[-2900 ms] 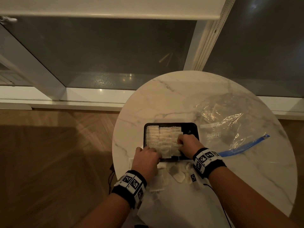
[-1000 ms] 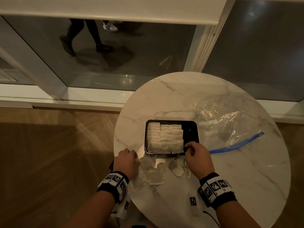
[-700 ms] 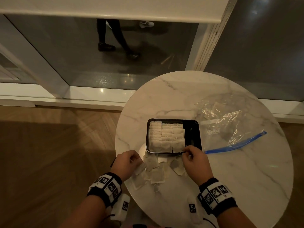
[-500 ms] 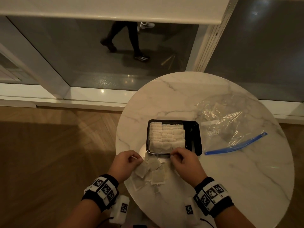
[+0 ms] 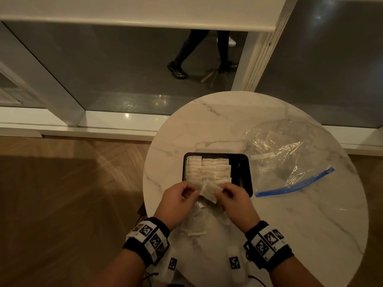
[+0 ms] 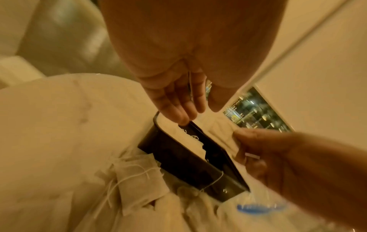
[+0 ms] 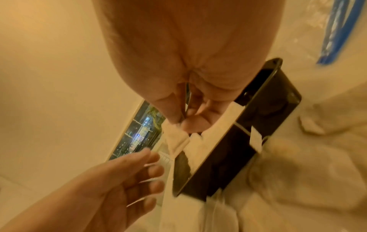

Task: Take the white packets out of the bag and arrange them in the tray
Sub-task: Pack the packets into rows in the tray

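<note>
While both hands meet low in the centre of the head view, the scene reads left to right like this:

Floor: wood boards fill the lower left of the frame; a window with a white sill runs across the top.
Passer-by: legs and dark shoes (image 5: pixel 178 71) show through the glass at upper centre.
Left hand (image 5: pixel 176 206): raised at the near edge of the tray, its grip on the left edge of a packet; in the right wrist view its fingers (image 7: pixel 152 171) look only loosely bent, so how firm the hold is I cannot tell.
Held packet (image 5: pixel 208 190): a single white packet, held between the two hands just above the tray's near rim, tilted.
Loose packets (image 5: pixel 196 226): a small heap on the counter below the hands, strings trailing, touching one another.
Tray (image 5: pixel 245 172): black, rectangular, centre of the frame; rows of white packets fill its left and middle part, and its right strip shows bare black.
Right hand (image 5: pixel 234 200): its grip is a pinch, thumb and fingertips (image 7: pixel 174 116) closed on the packet's right corner.
Counter (image 5: pixel 310 214): round white marble, lower right.
Bag (image 5: pixel 290 154): clear plastic with a blue zip strip, lying flat right of the tray, with a few packets faintly visible inside.
</note>
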Motion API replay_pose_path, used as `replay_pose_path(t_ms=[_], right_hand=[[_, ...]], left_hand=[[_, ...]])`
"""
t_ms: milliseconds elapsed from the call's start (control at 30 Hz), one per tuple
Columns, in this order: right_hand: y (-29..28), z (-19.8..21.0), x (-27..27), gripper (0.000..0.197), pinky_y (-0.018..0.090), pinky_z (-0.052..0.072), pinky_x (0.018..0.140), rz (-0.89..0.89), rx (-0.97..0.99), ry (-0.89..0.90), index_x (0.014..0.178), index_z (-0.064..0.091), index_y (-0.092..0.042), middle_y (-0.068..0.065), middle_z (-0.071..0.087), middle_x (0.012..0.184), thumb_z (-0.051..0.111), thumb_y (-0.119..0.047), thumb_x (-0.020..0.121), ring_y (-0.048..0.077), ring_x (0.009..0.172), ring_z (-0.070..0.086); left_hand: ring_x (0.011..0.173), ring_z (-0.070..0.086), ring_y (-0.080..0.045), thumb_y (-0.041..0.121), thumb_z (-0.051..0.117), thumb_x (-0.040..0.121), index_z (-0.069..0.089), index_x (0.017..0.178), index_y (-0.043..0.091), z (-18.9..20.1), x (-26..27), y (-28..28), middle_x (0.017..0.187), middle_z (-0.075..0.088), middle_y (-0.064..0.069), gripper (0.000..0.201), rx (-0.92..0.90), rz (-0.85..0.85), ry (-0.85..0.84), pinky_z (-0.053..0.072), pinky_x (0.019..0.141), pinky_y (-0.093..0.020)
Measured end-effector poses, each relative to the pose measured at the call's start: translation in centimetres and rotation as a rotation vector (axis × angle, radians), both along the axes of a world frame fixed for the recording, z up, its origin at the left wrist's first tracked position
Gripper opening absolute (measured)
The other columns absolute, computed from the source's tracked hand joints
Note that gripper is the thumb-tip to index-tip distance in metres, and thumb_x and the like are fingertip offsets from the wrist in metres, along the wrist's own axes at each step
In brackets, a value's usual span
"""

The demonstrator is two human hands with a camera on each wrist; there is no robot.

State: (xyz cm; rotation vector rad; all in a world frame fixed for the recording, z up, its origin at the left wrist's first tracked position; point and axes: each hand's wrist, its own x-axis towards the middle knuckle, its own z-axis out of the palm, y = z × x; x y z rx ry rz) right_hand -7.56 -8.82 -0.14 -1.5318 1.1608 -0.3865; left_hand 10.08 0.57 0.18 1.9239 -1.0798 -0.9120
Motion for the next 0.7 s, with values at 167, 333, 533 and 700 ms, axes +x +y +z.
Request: replay_pose_path(t_ms=[167,333,533,700], right_hand=[[-5.1,0.0,-1.9,0.010,0.016,0.049,0.070,-0.036,-0.247,0.235,0.097,0.067,-0.025,-0.009,0.066,0.087,0.063,-0.016,0.094,0.003,0.078,0.062],[-7.9,-0.9,-1.2,0.013,0.023,0.047,0.074,0.267,-0.266,0.484,0.097,0.068,-0.020,-0.005,0.064,0.087,0.065,-0.010,0.090,0.014,0.083,0.062],[-9.0,-2.0,-0.1,0.017,0.029,0.052,0.080,0.461,-0.238,0.618,0.096,0.066,-0.020,0.002,0.064,0.095,0.066,-0.007,0.085,0.019,0.090,0.062],[-9.3,-2.7,0.0,0.014,0.030,0.051,0.074,0.486,-0.234,0.621,0.090,0.061,-0.022,-0.002,0.060,0.088,0.071,-0.014,0.084,0.017,0.082,0.059]], left_hand=[[0.105,0.054,-0.016,0.039,0.049,0.096,0.064,0.112,0.021,-1.8,-2.3,-3.1,0.111,0.062,0.004,0.028,0.012,-0.415,-0.519,0.045,0.093,-0.033],[0.114,0.052,-0.026,0.039,0.038,0.101,0.058,0.116,0.017,-2.9,-4.9,-5.2,0.121,0.061,-0.005,0.034,0.149,-0.591,-0.707,0.040,0.096,-0.043],[0.114,0.052,-0.027,0.037,0.033,0.104,0.060,0.118,0.017,-4.1,-5.3,-5.5,0.121,0.062,-0.005,0.036,0.205,-0.604,-0.727,0.039,0.095,-0.043],[0.109,0.053,-0.027,0.034,0.038,0.103,0.061,0.117,0.015,-4.8,-5.0,-5.2,0.116,0.062,-0.007,0.033,0.162,-0.567,-0.643,0.041,0.093,-0.039]])
